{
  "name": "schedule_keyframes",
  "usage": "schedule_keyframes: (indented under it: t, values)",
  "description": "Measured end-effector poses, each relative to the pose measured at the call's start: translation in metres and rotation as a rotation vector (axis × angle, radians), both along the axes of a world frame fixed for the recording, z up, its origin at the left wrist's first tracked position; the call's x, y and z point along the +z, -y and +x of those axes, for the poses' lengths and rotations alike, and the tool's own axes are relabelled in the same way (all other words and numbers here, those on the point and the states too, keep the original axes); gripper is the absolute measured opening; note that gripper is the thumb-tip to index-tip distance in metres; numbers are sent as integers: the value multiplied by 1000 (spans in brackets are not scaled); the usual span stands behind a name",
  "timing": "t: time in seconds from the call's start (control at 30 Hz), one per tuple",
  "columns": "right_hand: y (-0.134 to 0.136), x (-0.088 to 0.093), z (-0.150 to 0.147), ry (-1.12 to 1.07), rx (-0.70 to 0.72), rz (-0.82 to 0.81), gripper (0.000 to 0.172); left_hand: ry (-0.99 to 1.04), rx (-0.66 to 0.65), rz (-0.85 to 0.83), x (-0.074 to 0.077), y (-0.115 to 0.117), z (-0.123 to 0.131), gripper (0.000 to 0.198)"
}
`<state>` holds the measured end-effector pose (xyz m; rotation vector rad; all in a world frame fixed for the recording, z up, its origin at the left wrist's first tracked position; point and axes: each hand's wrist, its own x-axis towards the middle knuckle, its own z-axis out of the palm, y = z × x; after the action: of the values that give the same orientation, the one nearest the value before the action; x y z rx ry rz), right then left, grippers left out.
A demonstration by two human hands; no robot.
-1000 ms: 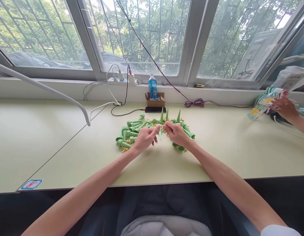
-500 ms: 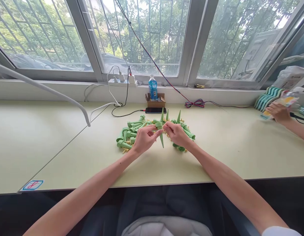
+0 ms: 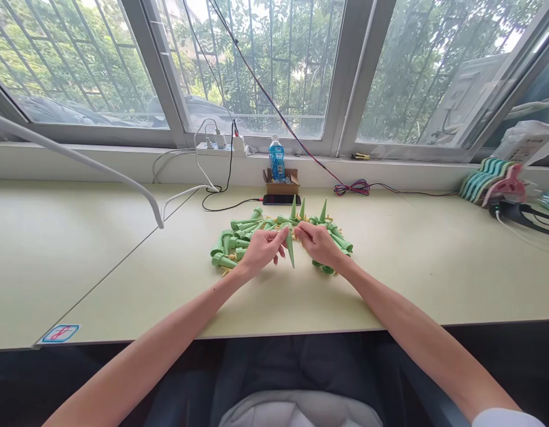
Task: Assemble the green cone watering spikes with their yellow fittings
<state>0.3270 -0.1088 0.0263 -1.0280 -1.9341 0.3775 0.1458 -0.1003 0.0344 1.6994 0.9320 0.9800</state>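
Note:
Between thumb and fingers, my left hand (image 3: 262,249) holds a green cone-shaped spike (image 3: 291,249), its tip pointing down toward the table. My right hand (image 3: 319,242) is close beside the spike's upper end, fingers pinched together; what they hold, if anything, is too small to tell. Green spikes with caps (image 3: 227,242) lie in a pile on the left, mixed with small yellow pieces. More green pieces (image 3: 341,240) lie around my right hand. Behind my hands, a few green cones (image 3: 323,211) stand with tips up.
Behind the pile are a black phone (image 3: 281,200), a small cardboard box (image 3: 292,188) holding a blue bottle (image 3: 277,160), and bundled cable (image 3: 352,187). Striped hangers (image 3: 483,178) sit at the far right. A white cable arm (image 3: 101,166) crosses the left side.
The green spike in my left hand has turned a little, and its wide end is now more covered by my fingers. Another person's hand at the far right has left the view.

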Motion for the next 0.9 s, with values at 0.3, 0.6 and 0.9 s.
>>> schedule_keyframes:
  t: [0.3,0.6,0.9]
  values:
    - [0,0,-1,-23,31,11,36,78,-152,-197,5,2,-2,44]
    - [0,2,0,-8,15,-11,38,12,-22,123,3,3,-2,31]
    - [1,4,0,-33,25,-40,40,15,8,202,-2,1,-3,28]
